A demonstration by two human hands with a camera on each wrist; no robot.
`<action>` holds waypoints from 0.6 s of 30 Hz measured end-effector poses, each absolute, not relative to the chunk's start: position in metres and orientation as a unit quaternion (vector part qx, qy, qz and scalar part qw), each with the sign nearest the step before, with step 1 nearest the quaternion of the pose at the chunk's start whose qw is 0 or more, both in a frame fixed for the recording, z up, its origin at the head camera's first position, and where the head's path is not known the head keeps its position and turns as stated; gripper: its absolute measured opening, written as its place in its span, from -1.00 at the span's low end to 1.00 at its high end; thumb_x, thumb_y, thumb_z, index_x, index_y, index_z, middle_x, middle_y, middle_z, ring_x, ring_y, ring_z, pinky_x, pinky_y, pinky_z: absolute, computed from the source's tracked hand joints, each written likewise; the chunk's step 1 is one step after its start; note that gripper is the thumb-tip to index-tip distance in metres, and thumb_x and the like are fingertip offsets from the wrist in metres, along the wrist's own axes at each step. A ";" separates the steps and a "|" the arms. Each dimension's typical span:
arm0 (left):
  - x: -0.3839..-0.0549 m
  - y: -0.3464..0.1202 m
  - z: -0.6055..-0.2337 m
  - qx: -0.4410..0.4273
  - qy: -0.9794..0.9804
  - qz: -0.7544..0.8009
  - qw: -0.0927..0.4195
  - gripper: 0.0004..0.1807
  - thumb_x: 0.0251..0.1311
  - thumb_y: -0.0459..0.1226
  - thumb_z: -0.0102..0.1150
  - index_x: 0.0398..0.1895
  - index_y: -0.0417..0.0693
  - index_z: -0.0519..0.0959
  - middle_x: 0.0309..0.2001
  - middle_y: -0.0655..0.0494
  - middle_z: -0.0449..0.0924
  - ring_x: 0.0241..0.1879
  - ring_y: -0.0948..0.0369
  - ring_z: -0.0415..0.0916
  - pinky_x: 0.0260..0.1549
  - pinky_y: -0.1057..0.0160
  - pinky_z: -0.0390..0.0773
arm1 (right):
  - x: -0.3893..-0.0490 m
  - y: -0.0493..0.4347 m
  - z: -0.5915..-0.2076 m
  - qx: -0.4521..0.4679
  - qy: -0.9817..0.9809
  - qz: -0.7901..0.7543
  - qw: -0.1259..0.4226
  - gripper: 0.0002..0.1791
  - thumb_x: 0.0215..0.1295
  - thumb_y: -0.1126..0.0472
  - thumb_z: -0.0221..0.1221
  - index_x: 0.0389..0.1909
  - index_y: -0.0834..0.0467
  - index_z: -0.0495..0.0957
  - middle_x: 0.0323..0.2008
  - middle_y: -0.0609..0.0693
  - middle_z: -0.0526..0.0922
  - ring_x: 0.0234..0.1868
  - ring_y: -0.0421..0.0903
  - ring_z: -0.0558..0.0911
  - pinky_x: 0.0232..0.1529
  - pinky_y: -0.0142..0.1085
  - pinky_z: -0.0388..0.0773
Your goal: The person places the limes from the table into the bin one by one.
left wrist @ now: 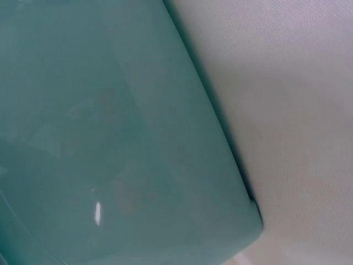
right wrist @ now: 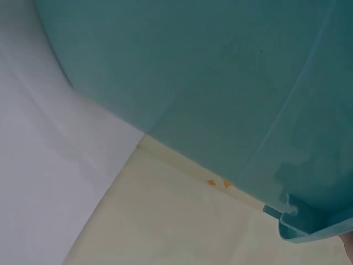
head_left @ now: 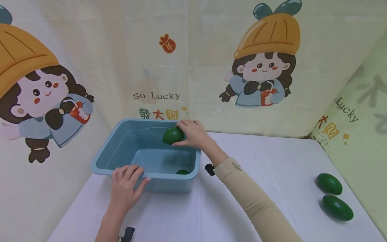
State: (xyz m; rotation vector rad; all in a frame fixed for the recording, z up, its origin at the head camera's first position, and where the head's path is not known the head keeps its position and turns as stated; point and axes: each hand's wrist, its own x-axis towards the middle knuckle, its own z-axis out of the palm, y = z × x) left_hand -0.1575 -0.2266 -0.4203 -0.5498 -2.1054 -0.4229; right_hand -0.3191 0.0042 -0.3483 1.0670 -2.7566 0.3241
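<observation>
In the head view a blue plastic basin (head_left: 145,134) stands on the table. My right hand (head_left: 193,134) pinches a smooth green oval fruit (head_left: 173,135) between thumb and fingers, above the basin's right part near the back rim. Another green fruit (head_left: 182,172) lies inside, partly hidden by the front wall. My left hand (head_left: 124,188) grips the front rim, its fingers bent over the edge and its thumb outside. The left wrist view is mostly basin wall (left wrist: 127,127). In the right wrist view are the basin wall (right wrist: 165,61) and a small part of a hand at the edge.
Two more green fruits, one behind (head_left: 329,184) and one in front (head_left: 337,208), lie at the table's right side. The white cloth-covered table (head_left: 257,161) meets a cream printed backdrop (head_left: 205,67) behind and at the sides.
</observation>
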 end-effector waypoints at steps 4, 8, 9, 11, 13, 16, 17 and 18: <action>-0.157 -0.227 -0.421 -0.222 -0.852 -0.166 0.443 -0.43 0.29 0.15 -0.20 -0.29 -0.19 0.53 -0.29 -0.09 0.48 -0.25 -0.07 0.28 -0.24 -0.08 0.16 | -0.319 0.001 -0.347 0.357 -0.925 0.101 0.080 -0.21 -0.06 -0.36 0.19 0.12 0.04 0.37 0.12 -0.03 0.41 0.15 -0.11 0.34 0.14 -0.09 0.23; -0.157 -0.227 -0.421 -0.224 -0.854 -0.165 0.440 -0.43 0.29 0.15 -0.20 -0.29 -0.19 0.53 -0.28 -0.09 0.48 -0.25 -0.07 0.28 -0.23 -0.08 0.15 | -0.318 -0.002 -0.346 0.355 -0.927 0.095 0.076 -0.20 -0.06 -0.37 0.19 0.14 0.04 0.37 0.13 -0.03 0.41 0.15 -0.10 0.34 0.13 -0.10 0.23; -0.157 -0.227 -0.421 -0.224 -0.855 -0.165 0.438 -0.43 0.29 0.15 -0.19 -0.28 -0.19 0.53 -0.28 -0.09 0.48 -0.24 -0.07 0.28 -0.23 -0.08 0.15 | -0.318 -0.003 -0.346 0.355 -0.927 0.094 0.075 -0.20 -0.06 -0.37 0.19 0.14 0.04 0.37 0.13 -0.03 0.41 0.15 -0.10 0.34 0.13 -0.09 0.23; -0.157 -0.227 -0.421 -0.225 -0.855 -0.166 0.437 -0.43 0.29 0.14 -0.19 -0.28 -0.19 0.52 -0.28 -0.09 0.47 -0.24 -0.07 0.28 -0.23 -0.08 0.15 | -0.317 -0.004 -0.345 0.353 -0.928 0.091 0.073 -0.19 -0.05 -0.37 0.19 0.15 0.04 0.36 0.13 -0.03 0.41 0.15 -0.10 0.34 0.14 -0.09 0.23; -0.156 -0.227 -0.421 -0.225 -0.857 -0.163 0.434 -0.43 0.29 0.14 -0.20 -0.27 -0.19 0.52 -0.27 -0.09 0.47 -0.24 -0.07 0.28 -0.22 -0.08 0.15 | -0.317 -0.005 -0.345 0.353 -0.929 0.087 0.073 -0.19 -0.05 -0.38 0.18 0.15 0.03 0.36 0.14 -0.04 0.41 0.15 -0.10 0.34 0.14 -0.09 0.23; -0.156 -0.227 -0.421 -0.223 -0.857 -0.162 0.434 -0.43 0.29 0.15 -0.21 -0.28 -0.19 0.52 -0.28 -0.09 0.47 -0.25 -0.07 0.28 -0.22 -0.08 0.15 | -0.316 -0.006 -0.345 0.354 -0.929 0.085 0.073 -0.19 -0.05 -0.38 0.18 0.16 0.04 0.36 0.14 -0.04 0.41 0.15 -0.10 0.35 0.15 -0.09 0.23; -0.156 -0.227 -0.421 -0.223 -0.858 -0.161 0.434 -0.42 0.29 0.15 -0.21 -0.28 -0.19 0.52 -0.28 -0.09 0.47 -0.25 -0.06 0.27 -0.22 -0.07 0.15 | -0.316 -0.006 -0.345 0.354 -0.928 0.084 0.073 -0.19 -0.04 -0.38 0.17 0.16 0.04 0.36 0.14 -0.04 0.41 0.15 -0.10 0.35 0.15 -0.09 0.23; -0.156 -0.227 -0.421 -0.222 -0.859 -0.160 0.433 -0.42 0.29 0.15 -0.22 -0.29 -0.19 0.52 -0.28 -0.09 0.46 -0.24 -0.06 0.27 -0.22 -0.07 0.15 | -0.316 -0.006 -0.346 0.355 -0.928 0.083 0.074 -0.19 -0.04 -0.38 0.17 0.16 0.04 0.36 0.14 -0.04 0.41 0.15 -0.10 0.35 0.15 -0.08 0.22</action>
